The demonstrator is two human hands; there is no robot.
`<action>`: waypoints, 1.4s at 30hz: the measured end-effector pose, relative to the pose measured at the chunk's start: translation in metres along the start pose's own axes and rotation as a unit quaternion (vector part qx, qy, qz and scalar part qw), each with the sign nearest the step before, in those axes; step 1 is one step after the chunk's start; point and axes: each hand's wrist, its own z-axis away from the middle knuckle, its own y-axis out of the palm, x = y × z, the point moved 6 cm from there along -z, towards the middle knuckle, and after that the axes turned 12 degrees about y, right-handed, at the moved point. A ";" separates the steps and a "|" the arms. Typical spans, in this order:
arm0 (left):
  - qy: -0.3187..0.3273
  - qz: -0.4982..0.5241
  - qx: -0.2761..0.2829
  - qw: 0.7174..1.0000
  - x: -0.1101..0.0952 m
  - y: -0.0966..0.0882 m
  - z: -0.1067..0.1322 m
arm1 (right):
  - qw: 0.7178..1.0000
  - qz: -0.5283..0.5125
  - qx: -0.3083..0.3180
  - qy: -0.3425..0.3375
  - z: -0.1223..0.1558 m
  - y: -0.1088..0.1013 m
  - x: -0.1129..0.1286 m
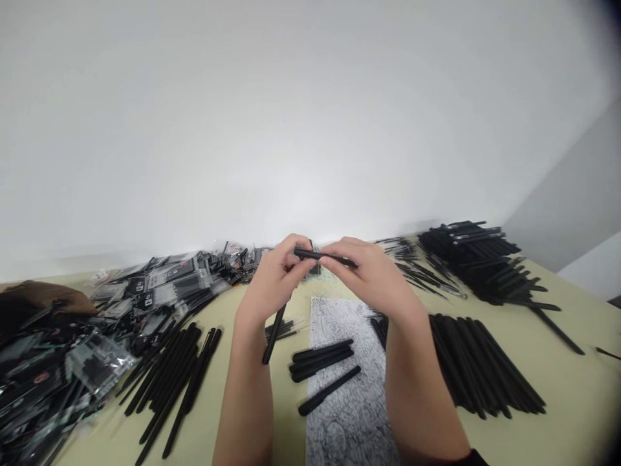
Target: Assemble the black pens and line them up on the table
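Note:
My left hand (274, 278) and my right hand (369, 278) meet above the table, both gripping a black pen (320, 256) held level between them. A second black pen (274, 333) slants down from under my left hand, its upper end hidden behind that hand. Below my hands lies a sheet of black-and-white patterned paper (347, 382). On it rest a few black pens (321, 360) side by side and a single black pen (330, 390). My right forearm lies along the sheet's right edge.
Neat rows of black pens (485, 362) lie to the right, with a heap of pens (466, 259) behind them. Further rows (167, 388) and piled plastic-bagged pens (160, 285) fill the left. A brown bag (39, 298) sits at the far left of the pale table (572, 395), before a white wall.

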 end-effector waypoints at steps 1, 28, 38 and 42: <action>-0.005 0.002 -0.003 1.000 0.001 0.000 0.000 | 1.000 0.005 -0.005 0.000 0.000 0.000 0.000; -0.014 -0.001 0.002 1.000 0.005 0.000 -0.002 | 0.999 -0.031 0.001 -0.009 0.000 -0.001 0.000; 0.019 -0.017 0.031 0.999 -0.002 0.002 -0.001 | 1.000 -0.014 -0.004 0.008 0.000 -0.002 -0.004; 0.025 -0.003 0.019 1.000 -0.004 0.001 -0.001 | 0.998 -0.056 0.024 -0.011 0.001 -0.001 0.001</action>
